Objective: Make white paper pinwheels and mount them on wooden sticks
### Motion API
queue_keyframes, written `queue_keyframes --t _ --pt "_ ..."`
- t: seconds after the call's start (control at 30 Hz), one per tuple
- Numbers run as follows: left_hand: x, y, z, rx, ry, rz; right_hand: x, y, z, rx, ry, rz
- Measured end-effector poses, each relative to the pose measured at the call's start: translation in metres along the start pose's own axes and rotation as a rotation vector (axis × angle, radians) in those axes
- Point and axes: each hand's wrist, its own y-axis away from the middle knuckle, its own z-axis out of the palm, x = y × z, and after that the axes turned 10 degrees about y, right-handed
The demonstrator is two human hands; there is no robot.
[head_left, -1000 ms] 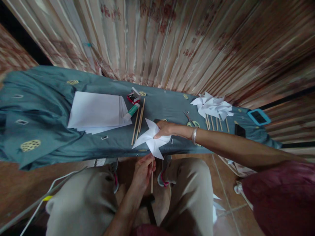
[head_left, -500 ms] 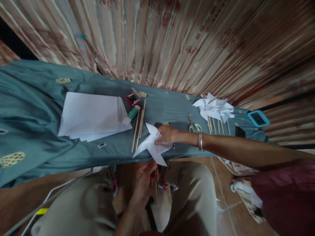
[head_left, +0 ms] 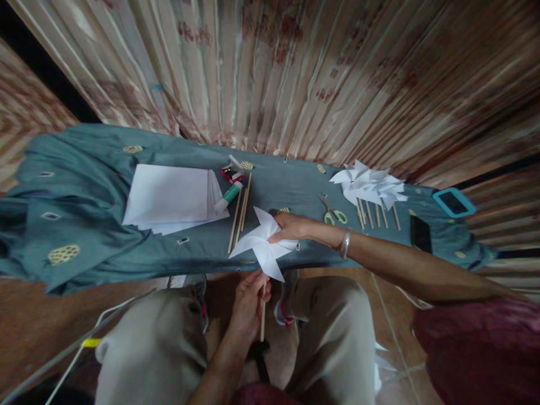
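Observation:
A white paper pinwheel [head_left: 266, 247] is held up at the front edge of the cloth-covered table, a small pin showing at its centre. Below it, my left hand [head_left: 252, 295] is closed round the pinwheel's wooden stick [head_left: 263, 320], whose lower end points down between the knees. My right hand [head_left: 289, 227], with a silver bangle at the wrist, grips the pinwheel near its centre; the thumb lies on the front and the other fingers are partly hidden behind the blades.
Left on the teal cloth [head_left: 97, 208] lie stacked white paper [head_left: 169, 194], a red box [head_left: 232, 172], a glue stick [head_left: 230, 194] and loose sticks [head_left: 240, 214]. To the right are scissors [head_left: 332, 212], several finished pinwheels [head_left: 371, 184], a phone [head_left: 421, 234] and a blue-framed device [head_left: 454, 202].
The view has shifted slightly, showing more table at the right. The pinwheel has turned a little more face-on, and more of its stick shows below my left hand. Both hands keep their hold.

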Motion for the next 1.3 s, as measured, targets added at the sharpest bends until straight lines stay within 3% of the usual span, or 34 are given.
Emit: queue_keyframes --t 0.27,0.63,1.03,1.3 --pt "-0.005 0.001 0.002 0.033 0.044 0.011 -0.003 0.018 0.005 0.076 0.127 -0.009" --pt "-0.008 -0.002 0.005 0.095 0.05 -0.004 -0.012 0.014 -0.005 -0.02 0.181 0.05" --pt "-0.008 -0.006 0.001 0.05 0.048 -0.036 -0.04 0.016 -0.015 -0.108 0.499 0.063" --pt "-0.008 -0.01 -0.003 -0.014 0.097 -0.092 -0.041 0.011 -0.02 -0.177 0.55 0.012"
